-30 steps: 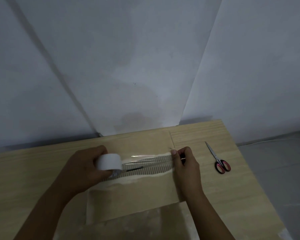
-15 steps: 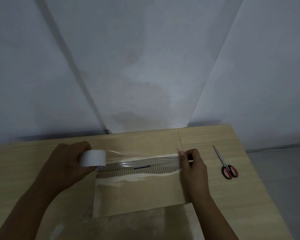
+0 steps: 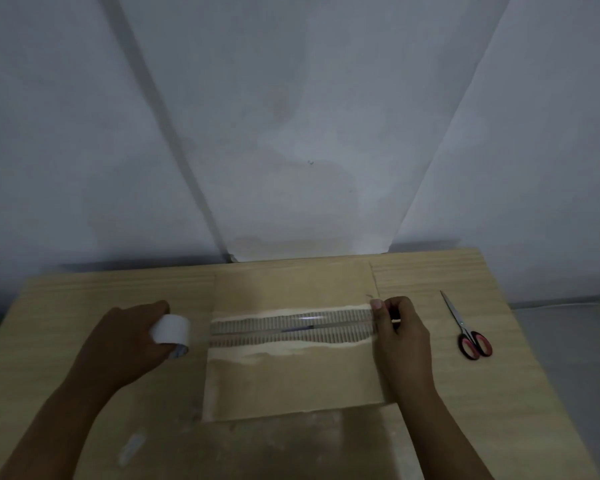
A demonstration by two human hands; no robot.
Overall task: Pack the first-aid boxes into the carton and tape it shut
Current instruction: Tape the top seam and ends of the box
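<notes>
The carton (image 3: pixel 291 372) is taken as the landmark; it lies closed on the wooden tabletop (image 3: pixel 447 271), against the grey wall (image 3: pixel 291 116), and its near side is seen only dimly at the bottom of the view. The first-aid boxes cannot be seen; whether they are inside cannot be told.

Left of the carton, the left hand (image 3: pixel 125 344) is seen from the back. Its fingers are curled round a white tape roll (image 3: pixel 171 330), which is held just off the carton's left edge. Much of the roll is hidden by the hand, and its core is cut off from view. The left forearm runs out of the bottom left corner.

Along the carton's middle seam, a strip of clear tape (image 3: pixel 291 327) is stretched from the roll to the right edge. It can be made out only by a faint glint and by the ribbed, torn cardboard under it. Whether it is pressed down along its whole length cannot be told. A short dark mark is seen on the seam, too blurred to be read. No brand, label or writing can be read anywhere.

At the carton's right edge, the right hand (image 3: pixel 400 334) is placed with its fingers curled, and the tape's end is pinched between thumb and fingertips. The end itself is covered by the thumb.

Right of the carton, well apart from it, scissors (image 3: pixel 465 327) with red-and-black handles lie on the tabletop, blades closed and pointed towards the wall.
</notes>
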